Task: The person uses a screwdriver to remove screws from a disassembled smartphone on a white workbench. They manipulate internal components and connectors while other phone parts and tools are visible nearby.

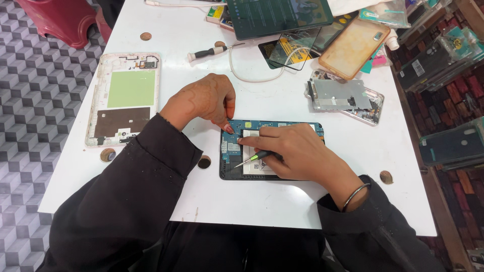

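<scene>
At the far left of the white bench [282, 201] lies a pale tablet back cover [124, 99], inside face up, its long axis running near to far, with a green patch above a brown one. Right of it, the left hand [204, 100] is curled, fingertips pinched down on the far left corner of the opened tablet [231, 151]; whether it grips anything small there I cannot tell. The opened tablet lies flat at the middle of the bench, long axis left to right, its blue circuit board along the left and far edges and a white battery beneath the hands. The right hand [292, 151] rests over it, fingers closed around a small screwdriver [254, 158] with a green collar; the tool lies nearly level, its long axis left to right, tip pointing left and slightly near, onto the board. Farther off lie a black-handled screwdriver [209, 51] pointing right, a white cable [252, 78], and on the right a phone frame with metal plate [345, 98] and a tan phone case [353, 48]
</scene>
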